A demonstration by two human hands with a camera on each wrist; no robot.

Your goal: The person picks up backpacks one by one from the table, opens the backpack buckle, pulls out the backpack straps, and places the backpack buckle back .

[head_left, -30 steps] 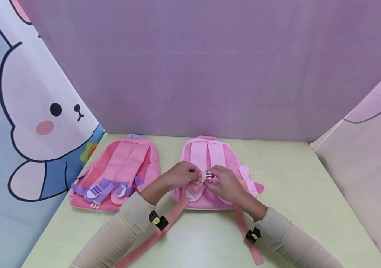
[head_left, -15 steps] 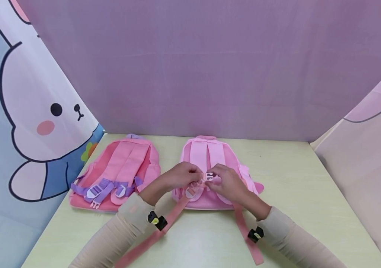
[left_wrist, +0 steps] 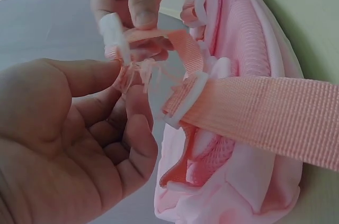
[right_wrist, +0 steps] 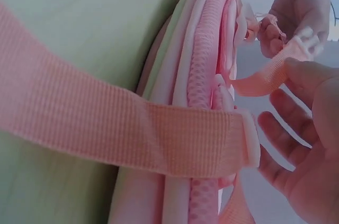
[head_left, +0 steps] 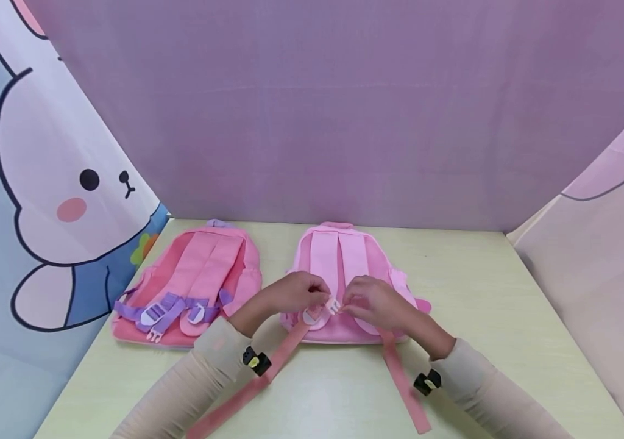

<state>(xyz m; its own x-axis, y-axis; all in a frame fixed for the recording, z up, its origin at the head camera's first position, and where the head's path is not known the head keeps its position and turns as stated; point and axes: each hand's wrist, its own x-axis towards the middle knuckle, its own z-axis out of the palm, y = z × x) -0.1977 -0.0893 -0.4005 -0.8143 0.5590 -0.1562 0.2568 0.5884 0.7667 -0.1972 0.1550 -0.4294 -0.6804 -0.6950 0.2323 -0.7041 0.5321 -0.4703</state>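
Note:
A light pink backpack (head_left: 339,332) lies with its shoulder straps facing up. Over its lower part, my left hand (head_left: 298,291) pinches a peach strap by a white side-release buckle (head_left: 334,306); frayed threads (left_wrist: 143,73) hang beside the thumb in the left wrist view. My right hand (head_left: 380,303) is at the pronged end of the buckle. Its thumb and fingers pinch the looped peach strap (left_wrist: 180,44) in the left wrist view, while its other fingers spread loosely in the right wrist view. A white strap adjuster (left_wrist: 186,99) holds a wider strap below.
A second pink backpack (head_left: 202,256) with purple straps (head_left: 169,308) lies at the left of the table (head_left: 471,317). Two long peach strap ends (head_left: 405,384) trail towards the table's front. A purple cloth wall (head_left: 345,110) stands behind, with printed cloth at both sides.
The buckle has come down and tilted, its prongs now pointing lower right. My right hand has shifted slightly right and down, off the prongs it held. My left hand has lowered a little.

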